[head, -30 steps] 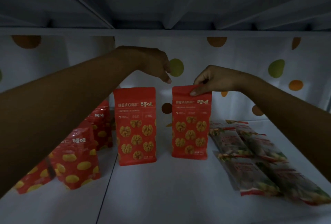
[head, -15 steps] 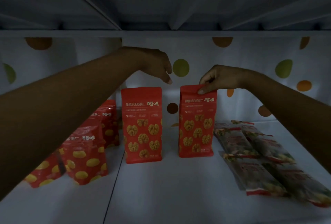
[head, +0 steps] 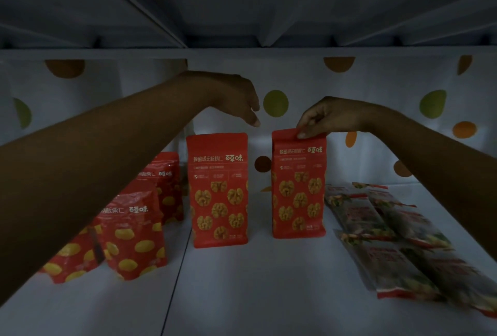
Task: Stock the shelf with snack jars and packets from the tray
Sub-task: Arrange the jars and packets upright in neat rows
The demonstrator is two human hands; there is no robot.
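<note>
The right hand (head: 325, 117) pinches the top seal of a red, flat-bottomed foil packet printed with golden walnuts, the right walnut packet (head: 298, 187), with the thumb on its front face. This packet stands upright on the white shelf board (head: 269, 282), its long axis vertical, directly below that hand. A matching red packet, the left walnut packet (head: 217, 193), stands upright beside it with a gap between the two. The left hand (head: 236, 99) hangs just above the left walnut packet's top right corner, fingers loosely curled downward, holding nothing and apart from the seal. So the packet being placed sits under the right hand, and the left hand is the farther of the two from it. The coming move looks like a release straight upward, so that the tall, narrow packet does not tip. Red chestnut-printed pouches (head: 134, 233) crowd the shelf's left side, and clear flat snack packets (head: 390, 228) lie on its right. The tray is out of view
</note>
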